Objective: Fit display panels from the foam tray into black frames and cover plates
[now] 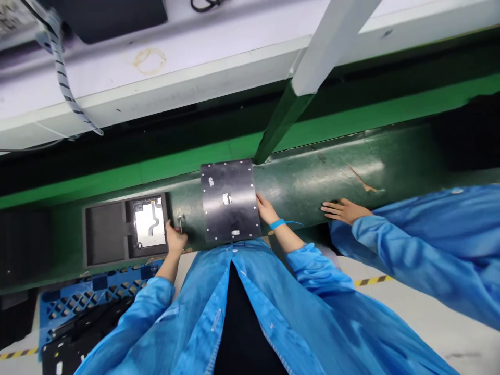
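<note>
A dark tray (104,233) with compartments lies on the green bench at left. Its right compartment holds a flat silvery-white panel (144,229) with a dark ribbon cable across it; the left one shows bare. My left hand (176,241) is closed at the tray's right edge, fingertips against the rim. Close beside that hand is a small metal piece (180,223), too small to name. In front of my body lies a black plate (230,216) with pale dots along its edges and several whitish patches. My right hand (268,211), with a blue wrist strap, grips the plate's right edge.
A co-worker's hand (346,211) rests flat on the green bench (312,182) at right. A post (289,114) rises behind the bench toward a white shelf (195,83). A blue plastic crate (66,307) and black parts (86,333) are at lower left.
</note>
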Tool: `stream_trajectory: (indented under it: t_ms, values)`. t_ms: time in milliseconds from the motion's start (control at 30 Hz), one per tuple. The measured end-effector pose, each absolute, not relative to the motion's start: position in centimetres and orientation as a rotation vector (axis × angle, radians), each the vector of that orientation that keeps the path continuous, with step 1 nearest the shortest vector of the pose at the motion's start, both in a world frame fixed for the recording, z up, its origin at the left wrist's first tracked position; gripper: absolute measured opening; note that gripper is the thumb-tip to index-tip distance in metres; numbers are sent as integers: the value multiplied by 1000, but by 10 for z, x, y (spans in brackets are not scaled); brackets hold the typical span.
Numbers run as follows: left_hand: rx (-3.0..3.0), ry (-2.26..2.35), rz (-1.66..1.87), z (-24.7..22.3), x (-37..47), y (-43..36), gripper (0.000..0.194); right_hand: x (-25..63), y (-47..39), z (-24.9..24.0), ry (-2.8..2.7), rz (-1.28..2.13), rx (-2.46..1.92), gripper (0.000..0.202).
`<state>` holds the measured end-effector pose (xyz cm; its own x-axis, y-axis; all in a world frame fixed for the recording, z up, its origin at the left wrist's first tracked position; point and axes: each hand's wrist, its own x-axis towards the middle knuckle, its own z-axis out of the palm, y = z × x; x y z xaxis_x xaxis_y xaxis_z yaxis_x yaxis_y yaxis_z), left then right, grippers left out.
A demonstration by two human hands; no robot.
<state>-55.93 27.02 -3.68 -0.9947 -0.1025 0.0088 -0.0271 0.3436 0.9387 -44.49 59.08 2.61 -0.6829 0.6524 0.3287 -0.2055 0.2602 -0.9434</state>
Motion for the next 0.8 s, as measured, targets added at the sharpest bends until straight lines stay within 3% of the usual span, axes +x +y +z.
stream_trajectory:
  t_ms: [100,233,433,600,733,800]
  values:
    - [99,-2194,-2177,2,-544,254,70,-396,590,30,-1880,1185,-210,40]
    - [-746,-1837,-2636,72,-496,278,62,-350,560,39,-2006,857,229,39]
    - [-1409,-1814,-2875,142,-449,366,54,-361,530,63,-2004,724,488,39]
    - [-1609,-1931,-2792,140,-447,399,48,-337,529,74,-1735,991,382,24]
    - [-1937,-2092,-2715,132,-449,425,51,-326,535,81,-1566,1422,253,37]
    - [-2074,-2226,-2365,135,-461,436,52,-328,551,83,-1496,1540,189,43]
